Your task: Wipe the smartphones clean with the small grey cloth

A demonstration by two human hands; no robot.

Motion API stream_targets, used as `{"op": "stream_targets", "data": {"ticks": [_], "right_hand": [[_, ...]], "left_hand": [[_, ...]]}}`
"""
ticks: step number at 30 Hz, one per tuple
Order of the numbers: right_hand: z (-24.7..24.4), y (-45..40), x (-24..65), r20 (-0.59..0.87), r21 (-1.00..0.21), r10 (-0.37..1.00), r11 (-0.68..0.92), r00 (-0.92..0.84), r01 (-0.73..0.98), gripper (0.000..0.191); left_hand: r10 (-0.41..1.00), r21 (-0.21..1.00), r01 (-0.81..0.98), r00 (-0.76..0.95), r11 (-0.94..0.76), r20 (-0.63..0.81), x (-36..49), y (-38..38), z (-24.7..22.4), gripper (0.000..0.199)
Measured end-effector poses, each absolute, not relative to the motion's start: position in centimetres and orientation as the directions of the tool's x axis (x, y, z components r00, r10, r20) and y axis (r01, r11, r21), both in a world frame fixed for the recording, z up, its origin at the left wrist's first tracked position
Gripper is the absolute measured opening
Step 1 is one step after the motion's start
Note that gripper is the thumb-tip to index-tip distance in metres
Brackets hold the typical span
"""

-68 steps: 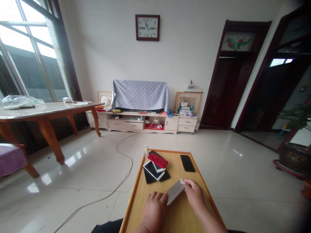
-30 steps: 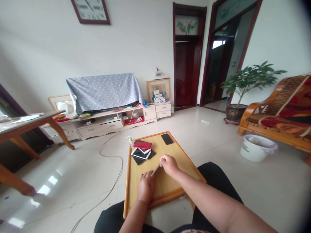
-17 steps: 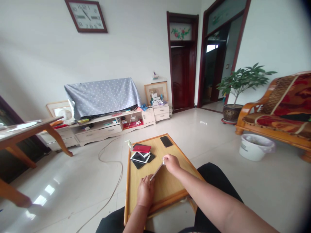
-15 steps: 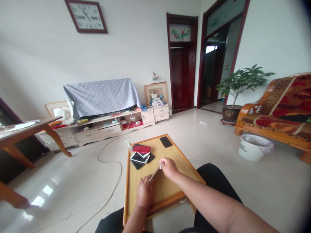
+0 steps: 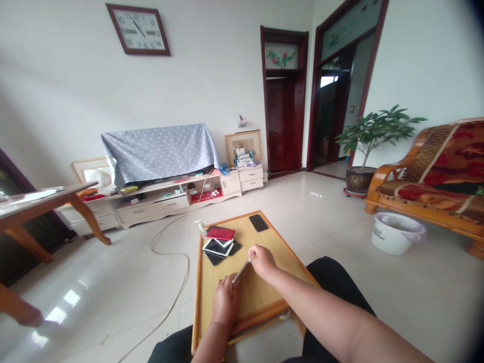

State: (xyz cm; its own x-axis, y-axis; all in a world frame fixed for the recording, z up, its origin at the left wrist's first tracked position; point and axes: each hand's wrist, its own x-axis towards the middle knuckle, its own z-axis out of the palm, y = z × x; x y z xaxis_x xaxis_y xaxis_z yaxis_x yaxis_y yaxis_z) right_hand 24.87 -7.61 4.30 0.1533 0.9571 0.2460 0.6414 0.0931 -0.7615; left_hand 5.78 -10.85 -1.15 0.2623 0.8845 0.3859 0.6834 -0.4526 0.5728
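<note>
Over the near half of a small wooden table [image 5: 260,297], a slim phone [image 5: 241,271] is tilted so that mostly its thin edge shows. My left hand [image 5: 226,298] grips its lower end, with the fingers closed. At the upper end, my right hand [image 5: 262,261] is closed in a pinch around the edge. The phone's faces are hidden from me. Beyond my hands lies a stack: a red phone [image 5: 220,233] on top, white phones [image 5: 218,247] under it, and a dark flat device [image 5: 214,258] at the bottom. A black phone [image 5: 258,223] rests by itself at the far right.
A pump bottle [image 5: 201,229] stands at the table's far left edge. My legs [image 5: 336,282] are on both sides of the table. A cable [image 5: 188,267] runs over the floor at left. To the right are a white bucket [image 5: 395,237] and a wooden sofa [image 5: 378,186].
The camera has tipped up slightly, so the room sits a little lower in the picture. Both hands keep their hold on the phone, nearly unmoved.
</note>
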Motion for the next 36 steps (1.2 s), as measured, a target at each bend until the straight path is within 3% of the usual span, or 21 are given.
{"op": "stream_targets", "data": {"ticks": [6, 13, 17, 21, 30, 36], "right_hand": [[3.5, -11.1, 20.3, 0.281, -0.729, 0.959, 0.243, -0.044, 0.64, 0.013], [4.7, -7.0, 25.7, 0.261, -0.739, 0.951, 0.085, 0.167, 0.668, 0.029], [4.4, -7.8, 24.5, 0.253, -0.756, 0.959, 0.113, 0.128, 0.645, 0.019], [4.2, -8.9, 23.1, 0.231, -0.813, 0.97, 0.148, 0.078, 0.564, 0.015], [7.3, -8.3, 22.7, 0.112, -0.969, 0.986, 0.081, 0.122, 0.234, 0.031], [10.2, -11.2, 22.3, 0.175, -0.981, 0.984, 0.173, 0.016, 0.092, 0.032]], "left_hand": [[0.886, 0.576, 0.682, 0.265, -0.452, 0.381, 5.6, -10.9, -1.2, 0.032], [0.892, 0.607, 0.662, 0.242, -0.44, 0.383, 5.6, -10.9, -1.1, 0.033], [0.889, 0.62, 0.647, 0.235, -0.445, 0.393, 5.7, -11.1, -0.9, 0.032], [0.879, 0.616, 0.638, 0.239, -0.462, 0.412, 5.7, -11.2, 0.6, 0.029], [0.867, 0.652, 0.611, 0.119, -0.448, 0.484, 6.7, -10.0, 6.5, 0.028], [0.849, 0.637, 0.612, 0.115, -0.469, 0.515, 8.2, -12.2, 8.5, 0.028]]}}
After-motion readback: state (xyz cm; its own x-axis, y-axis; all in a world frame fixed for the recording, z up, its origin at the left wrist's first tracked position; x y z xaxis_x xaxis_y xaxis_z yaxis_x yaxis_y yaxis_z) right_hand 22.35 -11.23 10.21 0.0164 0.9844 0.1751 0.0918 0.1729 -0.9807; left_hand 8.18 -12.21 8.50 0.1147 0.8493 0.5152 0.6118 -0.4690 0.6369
